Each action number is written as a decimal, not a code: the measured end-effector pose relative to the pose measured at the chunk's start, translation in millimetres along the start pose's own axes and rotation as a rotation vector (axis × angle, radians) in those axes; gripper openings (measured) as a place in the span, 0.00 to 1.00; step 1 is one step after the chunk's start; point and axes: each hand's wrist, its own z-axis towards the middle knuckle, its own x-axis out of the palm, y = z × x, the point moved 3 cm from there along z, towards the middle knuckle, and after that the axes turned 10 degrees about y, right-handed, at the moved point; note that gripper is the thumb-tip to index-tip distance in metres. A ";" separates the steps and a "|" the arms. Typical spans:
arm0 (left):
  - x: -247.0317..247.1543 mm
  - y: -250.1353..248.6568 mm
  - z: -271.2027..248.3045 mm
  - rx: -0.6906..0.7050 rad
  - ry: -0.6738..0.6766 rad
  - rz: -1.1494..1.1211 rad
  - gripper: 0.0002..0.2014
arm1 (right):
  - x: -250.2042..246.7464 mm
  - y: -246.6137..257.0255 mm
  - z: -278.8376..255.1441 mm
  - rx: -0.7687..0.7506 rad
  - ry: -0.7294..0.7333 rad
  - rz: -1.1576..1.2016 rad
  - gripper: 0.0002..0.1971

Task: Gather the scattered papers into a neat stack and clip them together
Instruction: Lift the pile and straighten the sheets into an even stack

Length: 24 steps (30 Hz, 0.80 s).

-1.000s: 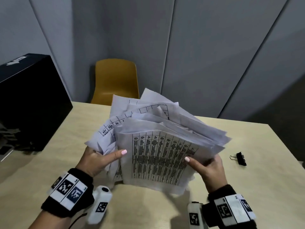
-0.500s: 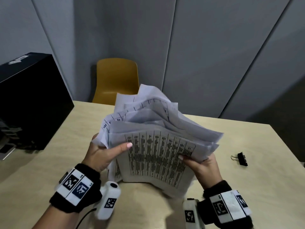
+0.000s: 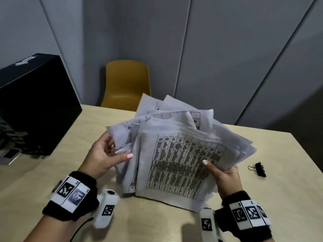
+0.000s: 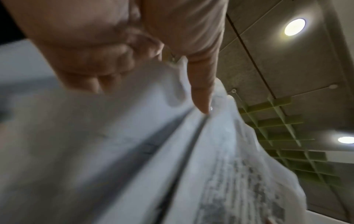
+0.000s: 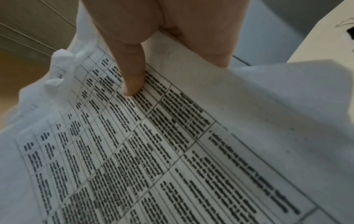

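Note:
A loose, uneven bundle of white printed papers (image 3: pixel 176 165) stands tilted with its lower edge on the wooden table (image 3: pixel 73 145); the sheets fan out at the top and left. My left hand (image 3: pixel 111 154) grips the left sheets, with its thumb at the front sheet's edge and its fingers behind. In the left wrist view that thumb (image 4: pixel 201 92) lies between sheets of the papers (image 4: pixel 220 166). My right hand (image 3: pixel 223 173) pinches the right side, with its thumb (image 5: pixel 132 72) on the table-printed front sheet (image 5: pixel 153 151). A black binder clip (image 3: pixel 260 169) lies on the table to the right of my right hand, apart from it.
A large black box (image 3: pixel 35 102) stands on the table at the left. A yellow chair (image 3: pixel 127 84) is behind the far edge, in front of grey wall panels. The table's right edge runs just past the clip.
The bundle has shifted right and fanned out more on its left side. My left thumb has slid off the front sheet's face to its left edge. My right hand keeps its pinch.

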 end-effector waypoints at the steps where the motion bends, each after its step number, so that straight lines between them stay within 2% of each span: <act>1: -10.6 8.3 -4.7 -0.044 -0.018 -0.002 0.41 | -2.7 -0.7 -0.2 0.007 0.004 0.018 0.08; 4: -27.1 29.4 -20.2 -0.094 -0.114 0.127 0.28 | -8.1 -4.1 -0.4 0.037 0.002 -0.006 0.28; 6: -27.3 35.1 -26.1 -0.069 -0.199 0.207 0.20 | -8.0 -4.6 0.8 0.045 -0.002 -0.024 0.33; 10: -22.6 29.1 -24.2 -0.005 -0.320 0.371 0.22 | -4.4 -4.0 3.8 0.035 0.042 -0.011 0.33; 13: -13.8 26.3 -17.4 -0.046 -0.279 0.455 0.30 | -1.6 -2.0 4.6 0.038 0.065 -0.004 0.33; 14: -11.8 26.1 -15.0 -0.056 -0.265 0.493 0.28 | -1.0 -1.4 4.7 0.040 0.064 -0.002 0.33; 17: -12.6 25.8 -9.8 -0.057 -0.313 0.545 0.14 | -3.0 -2.4 5.0 0.045 0.052 -0.018 0.38; 21: -13.1 18.6 -14.7 -0.013 -0.482 0.541 0.13 | -4.8 -3.0 4.2 0.050 0.040 -0.021 0.33; 24: -6.2 5.0 -18.8 0.081 -0.508 0.577 0.13 | -4.1 -1.9 3.1 0.050 0.051 -0.031 0.24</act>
